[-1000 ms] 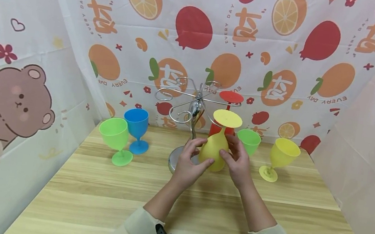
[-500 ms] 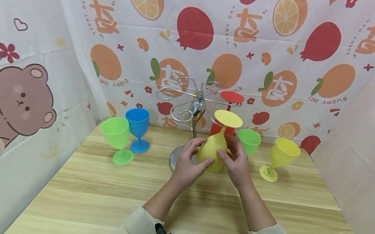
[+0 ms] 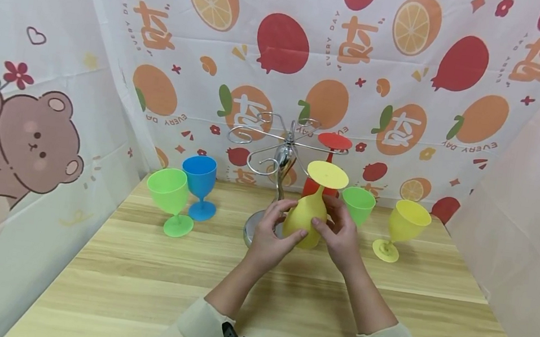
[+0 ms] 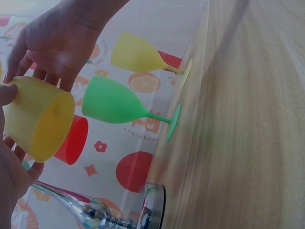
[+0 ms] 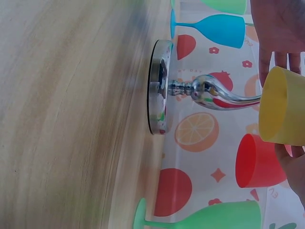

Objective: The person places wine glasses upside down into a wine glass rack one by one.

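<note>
A yellow goblet point(image 3: 305, 219) is held upside down by both hands in the head view, its round foot on top. My left hand point(image 3: 272, 236) grips the bowl from the left, thumb on the near side. From the right, my right hand point(image 3: 341, 236) pinches the bowl between thumb and fingers. The foot overlaps the tip of one arm of the chrome glass rack point(image 3: 286, 156). Behind it, a red goblet point(image 3: 335, 141) hangs upside down from the rack, partly hidden. In the right wrist view the yellow bowl point(image 5: 286, 105) is open-side down, well above the tabletop.
A light green goblet point(image 3: 168, 192) and a blue goblet point(image 3: 198, 179) stand upright at the left. Another green goblet point(image 3: 358, 204) and a yellow goblet point(image 3: 407, 223) stand upright at the right. The rack's round base point(image 5: 161, 88) rests on the wooden table point(image 3: 292, 308), before a fruit-print cloth point(image 3: 286, 45).
Both hands keep their hold on the yellow goblet, which has barely shifted. The head view has tilted slightly. The other goblets and the rack stay put.
</note>
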The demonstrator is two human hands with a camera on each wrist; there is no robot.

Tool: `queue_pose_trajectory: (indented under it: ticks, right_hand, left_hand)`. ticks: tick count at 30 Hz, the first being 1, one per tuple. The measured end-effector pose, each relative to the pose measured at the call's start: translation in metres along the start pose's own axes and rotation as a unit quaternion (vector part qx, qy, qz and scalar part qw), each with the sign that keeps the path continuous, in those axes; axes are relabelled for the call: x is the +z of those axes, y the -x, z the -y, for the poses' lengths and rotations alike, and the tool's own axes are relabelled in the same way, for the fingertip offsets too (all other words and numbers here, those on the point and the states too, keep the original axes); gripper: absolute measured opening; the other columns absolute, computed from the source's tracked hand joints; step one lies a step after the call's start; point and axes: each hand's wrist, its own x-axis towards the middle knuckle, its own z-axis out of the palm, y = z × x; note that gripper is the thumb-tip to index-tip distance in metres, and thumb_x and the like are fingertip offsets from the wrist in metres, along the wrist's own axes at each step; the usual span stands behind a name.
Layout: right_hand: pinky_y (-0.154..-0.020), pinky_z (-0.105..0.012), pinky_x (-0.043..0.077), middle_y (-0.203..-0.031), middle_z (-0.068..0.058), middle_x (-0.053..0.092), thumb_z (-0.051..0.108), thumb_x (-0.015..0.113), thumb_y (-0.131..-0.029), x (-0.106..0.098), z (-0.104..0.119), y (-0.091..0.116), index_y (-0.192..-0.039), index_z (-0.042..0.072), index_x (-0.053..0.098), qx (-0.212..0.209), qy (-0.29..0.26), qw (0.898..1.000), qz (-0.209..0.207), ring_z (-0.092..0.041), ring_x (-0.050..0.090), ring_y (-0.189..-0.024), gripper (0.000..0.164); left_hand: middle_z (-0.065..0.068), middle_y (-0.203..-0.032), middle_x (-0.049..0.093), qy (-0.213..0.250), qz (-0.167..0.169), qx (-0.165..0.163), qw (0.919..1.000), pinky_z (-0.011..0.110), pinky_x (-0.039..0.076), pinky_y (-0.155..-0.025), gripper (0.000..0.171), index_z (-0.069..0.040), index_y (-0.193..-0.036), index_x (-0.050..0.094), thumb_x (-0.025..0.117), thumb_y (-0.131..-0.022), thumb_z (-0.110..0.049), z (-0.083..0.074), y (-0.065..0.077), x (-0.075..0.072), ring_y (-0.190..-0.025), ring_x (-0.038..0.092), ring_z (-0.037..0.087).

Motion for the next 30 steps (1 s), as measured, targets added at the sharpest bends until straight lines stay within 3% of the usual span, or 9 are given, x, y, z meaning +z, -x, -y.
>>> queue_pose_trajectory:
  ticks: [4, 11, 20, 30]
  right_hand:
    - [-0.100, -0.029, 0.048, -0.137, -0.012, 0.051, 0.005, 0.063, -0.092, 0.000, 0.000, 0.000, -0.139, 0.004, 0.044, 0.009, 0.004, 1.000, 0.001, -0.024, 0.050, -0.125, 0.050]
    - [-0.107, -0.045, 0.043, -0.139, -0.012, 0.050, 0.006, 0.062, -0.094, 0.001, 0.000, -0.003, -0.139, 0.004, 0.044, 0.007, 0.011, 1.000, -0.005, -0.025, 0.050, -0.126, 0.048]
    - [-0.099, -0.026, 0.048, -0.131, -0.012, 0.054, 0.001, 0.062, -0.093, 0.003, 0.001, -0.007, -0.135, 0.000, 0.047, -0.013, -0.004, 1.000, -0.020, -0.019, 0.053, -0.121, 0.044]
    - [-0.101, -0.027, 0.047, -0.123, -0.014, 0.058, 0.008, 0.064, -0.094, 0.009, 0.012, -0.019, -0.128, 0.000, 0.052, -0.004, 0.026, 0.998, -0.064, -0.019, 0.055, -0.117, 0.037]
  left_hand:
    - [0.013, -0.136, 0.053, -0.001, 0.001, -0.005, 1.0000, 0.051, 0.046, -0.103, 0.054, -0.005, -0.132, 0.055, 0.078, -0.083, -0.006, 0.000, 0.000, -0.001, -0.128, 0.048, 0.027]
    - [0.011, -0.137, 0.052, -0.001, 0.001, -0.006, 1.0000, 0.052, 0.044, -0.105, 0.055, -0.005, -0.133, 0.055, 0.078, -0.083, -0.006, 0.001, 0.000, -0.003, -0.129, 0.047, 0.027]
    - [0.015, -0.138, 0.051, 0.005, -0.003, 0.011, 0.9999, 0.057, 0.041, -0.106, 0.056, -0.002, -0.133, 0.055, 0.078, -0.082, -0.004, 0.003, -0.001, -0.004, -0.130, 0.046, 0.031]
    - [0.016, -0.138, 0.050, -0.002, -0.006, 0.017, 0.9998, 0.058, 0.042, -0.105, 0.056, -0.002, -0.132, 0.055, 0.078, -0.082, -0.004, 0.003, -0.002, -0.005, -0.129, 0.047, 0.030]
